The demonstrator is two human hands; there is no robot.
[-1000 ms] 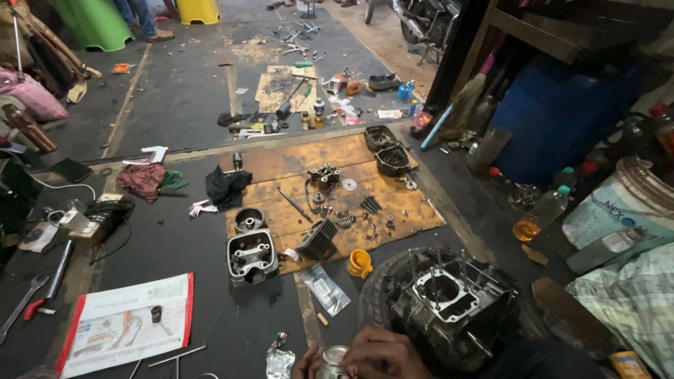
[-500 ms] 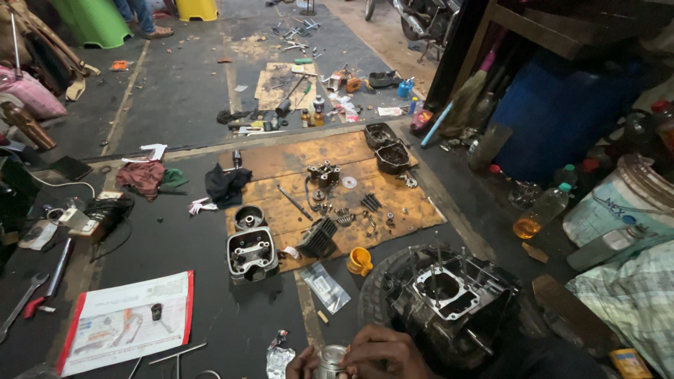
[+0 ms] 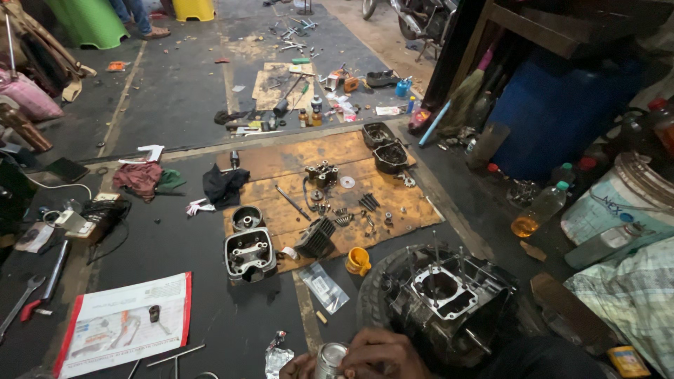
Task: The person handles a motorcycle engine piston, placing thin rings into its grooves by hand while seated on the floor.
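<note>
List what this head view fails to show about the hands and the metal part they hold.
- Left hand: cut off by the bottom edge; grip unclear.
- Right hand: fingers cover the shiny metal cylinder, hiding its right side.
- Cylinder's lower end: below the frame.
- Small bolts on the wooden board: too small to sort.

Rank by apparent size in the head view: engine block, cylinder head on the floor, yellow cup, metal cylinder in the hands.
1. engine block, clearly largest
2. cylinder head
3. yellow cup and metal cylinder: look alike; the cylinder is nearer the camera and part-covered by the right hand, so unranked.
</note>
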